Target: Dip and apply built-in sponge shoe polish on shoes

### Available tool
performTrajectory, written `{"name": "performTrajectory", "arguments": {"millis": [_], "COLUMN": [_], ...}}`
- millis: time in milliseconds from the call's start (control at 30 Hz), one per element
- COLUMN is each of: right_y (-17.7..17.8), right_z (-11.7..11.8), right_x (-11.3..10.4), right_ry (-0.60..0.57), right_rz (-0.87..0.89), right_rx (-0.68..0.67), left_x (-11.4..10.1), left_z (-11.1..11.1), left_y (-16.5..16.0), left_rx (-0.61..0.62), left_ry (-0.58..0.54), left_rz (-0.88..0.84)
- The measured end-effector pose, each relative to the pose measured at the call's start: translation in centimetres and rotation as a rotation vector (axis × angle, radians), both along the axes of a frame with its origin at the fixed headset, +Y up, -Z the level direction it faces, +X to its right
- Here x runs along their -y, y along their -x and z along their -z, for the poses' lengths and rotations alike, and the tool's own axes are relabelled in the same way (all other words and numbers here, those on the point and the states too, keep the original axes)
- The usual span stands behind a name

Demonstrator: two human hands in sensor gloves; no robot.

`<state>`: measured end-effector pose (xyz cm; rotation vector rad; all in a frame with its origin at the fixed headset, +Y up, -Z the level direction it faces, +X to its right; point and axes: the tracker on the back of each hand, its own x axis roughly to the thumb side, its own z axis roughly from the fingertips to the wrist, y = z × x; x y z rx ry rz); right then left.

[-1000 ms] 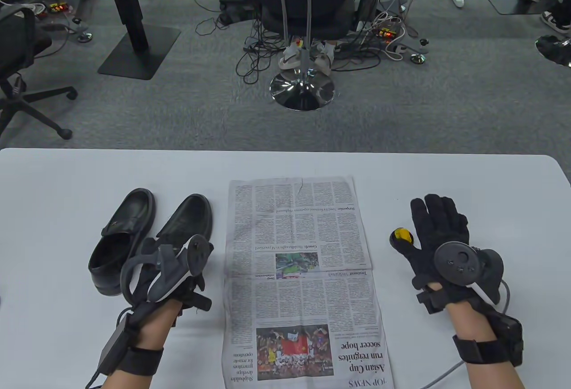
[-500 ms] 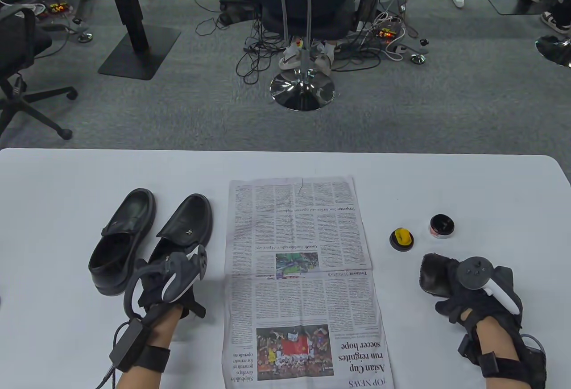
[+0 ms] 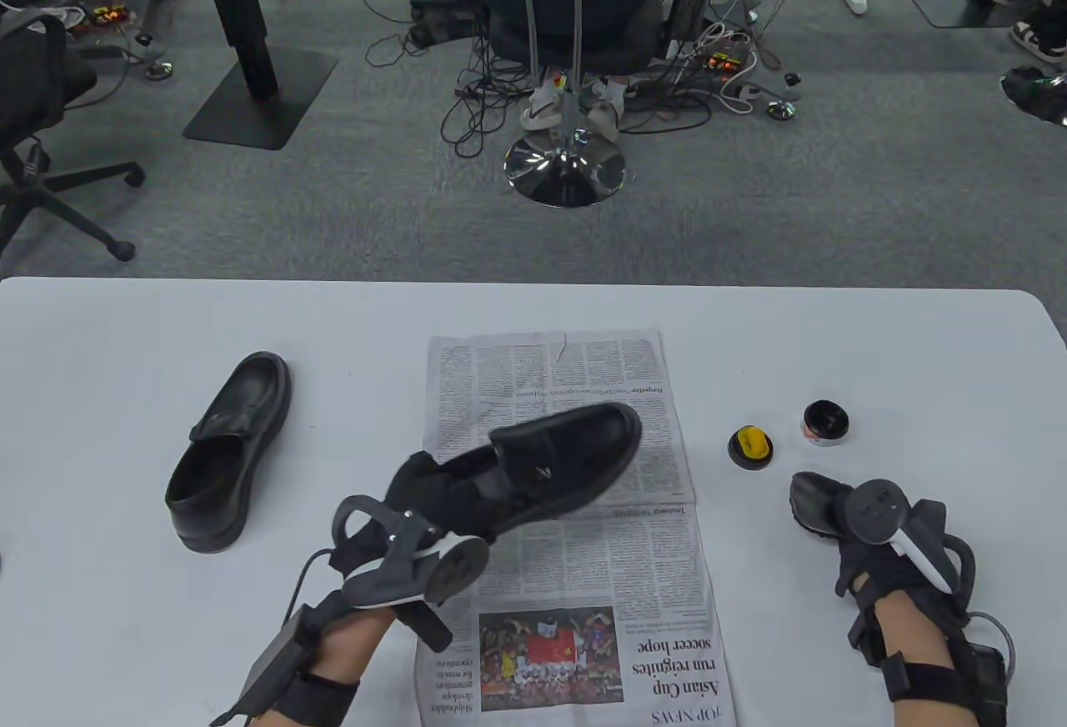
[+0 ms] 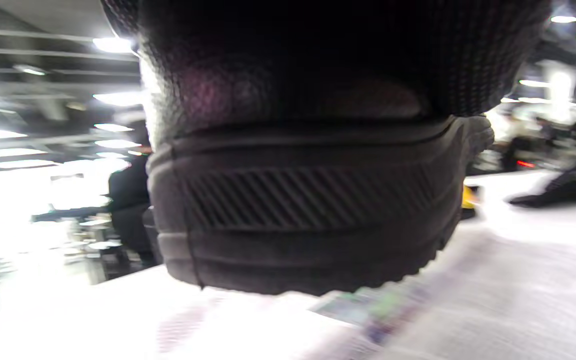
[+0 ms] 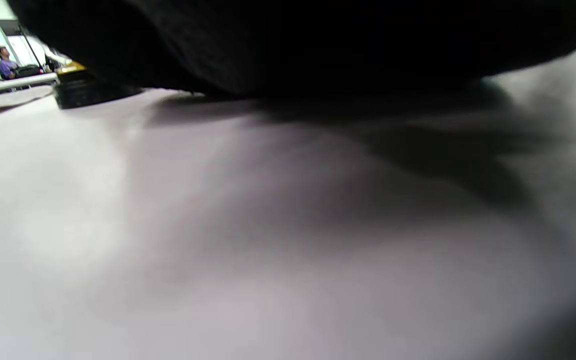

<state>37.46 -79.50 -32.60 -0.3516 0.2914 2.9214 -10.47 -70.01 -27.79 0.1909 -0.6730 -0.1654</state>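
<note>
Table view, left hand: the left hand (image 3: 433,502) is pushed into the heel opening of the lifted shoe (image 3: 567,452); its fingers are hidden inside, so whether they are spread or curled cannot be told, but the hand carries the shoe.
Lifted shoe: raised and tilted over the newspaper (image 3: 575,577), toe pointing away and to the right; it does not appear to rest on the paper.
Left wrist view: the ribbed heel and thick sole of the shoe (image 4: 313,210) fill the picture, with blurred newsprint below.
Second shoe: the other shoe (image 3: 225,452) lies on the desk (image 3: 125,343) to the left, well apart from the paper.
Polish: an open black polish tin (image 3: 825,423) and its yellow-handled sponge lid (image 3: 750,448) stand just beside each other, right of the paper.
Right hand: the right hand (image 3: 834,510) rests on the desk near the sponge lid, fingers curled under and clamped on nothing visible.
Handling, judged: the shoe looks stiff-soled, fairly heavy, smooth and likely slippery on its upper; a hand inside steadies it best.
Sponge lid, judged: light and small; pinch the yellow knob.
</note>
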Motion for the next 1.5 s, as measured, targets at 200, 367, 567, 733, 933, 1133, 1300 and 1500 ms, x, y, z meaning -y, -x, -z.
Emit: {"name": "performTrajectory", "arguments": {"millis": [200,367,567,733,933,1133,1300,1500], "right_y": [-1.2,-0.4,7.7,18.4,28.8,25.9,24.5,26.8], "right_z": [-0.2,-0.3,-0.6,0.1,0.3,1.3,1.1,-1.3], "right_x": [-0.1,-1.9,-7.6,-9.1,-4.9,-2.7,-2.5,-3.2], "right_ry": [-0.05,-0.217,-0.499,-0.378,-0.147,-0.18,-0.215,-0.244], "right_rz": [0.134,0.183,0.35,0.364,0.447,0.288,0.087,0.582], "right_rx": [0.041,0.013,-0.218,-0.426,-0.69,-0.548,-0.418,-0.632], "left_x": [5.9,6.6,7.3,7.6,7.6,7.6,7.6,7.5], "left_z": [0.3,0.5,0.6,0.4,0.3,0.2,0.3,0.2], "left_y": [-3.2,-3.0,-3.1,-3.0,-2.9,-2.9,-3.0,-3.0], "left_rx": [0.039,-0.01,-0.044,-0.04,-0.044,-0.063,-0.069,-0.063], "left_ry": [0.124,0.207,0.178,0.144,0.114,0.106,0.105,0.097], "left_rz": [0.19,0.146,0.13,0.087,0.082,0.092,0.088,0.083]}}
